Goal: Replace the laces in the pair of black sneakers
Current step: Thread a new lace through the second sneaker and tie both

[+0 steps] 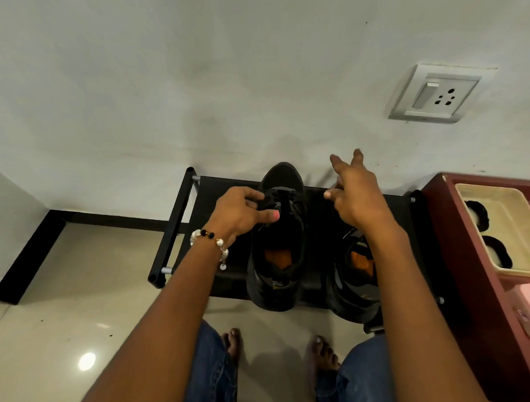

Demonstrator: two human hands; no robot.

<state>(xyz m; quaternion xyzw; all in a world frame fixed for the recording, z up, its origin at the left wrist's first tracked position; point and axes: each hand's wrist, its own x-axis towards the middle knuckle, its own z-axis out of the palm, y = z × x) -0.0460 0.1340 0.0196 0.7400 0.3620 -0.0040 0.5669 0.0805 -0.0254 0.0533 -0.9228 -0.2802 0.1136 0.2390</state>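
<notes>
On the rack (182,216), left hand (243,212) grips left sneaker (279,245) (right hand (356,193) spread)

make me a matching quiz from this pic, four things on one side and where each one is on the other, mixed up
Things:
1. left hand
2. right hand
3. socket
4. tray

Places:
A. on the wall
B. on the maroon cabinet
C. on the left sneaker's laces
D. above the right sneaker, fingers spread

Pairs: 1-C, 2-D, 3-A, 4-B
</notes>
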